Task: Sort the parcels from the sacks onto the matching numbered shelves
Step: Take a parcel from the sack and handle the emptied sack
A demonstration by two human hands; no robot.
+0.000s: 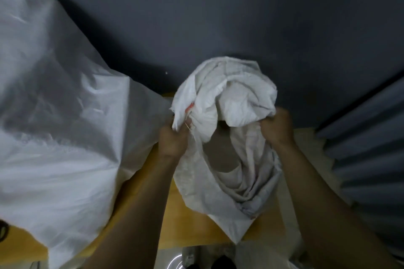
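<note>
"Fingers of our left hand were curled tight, weren't they, bunching the rim of the small sack?"

"They were. Our right hand did the same on the opposite side: its fingers were closed over a fold of the white cloth. Two hands, both gripping, one sack between them."

"How did that sack lie?"

"Crumpled. Its top was heaped up beyond our knuckles, its mouth gaped between our wrists, and its lower end trailed down onto the yellow table. We saw one red mark near our left hand."

"Anything inside?"

"One dull brownish shape showed in the opening; we could not tell whether it was a parcel."

"So we counted one sack?"

"Two. A second, much larger white sack lay to our left, spread over that end of the table, just beside the small one."

"And further out?"

"One ribbed grey panel on our right, and a dark grey surface behind everything."
</note>
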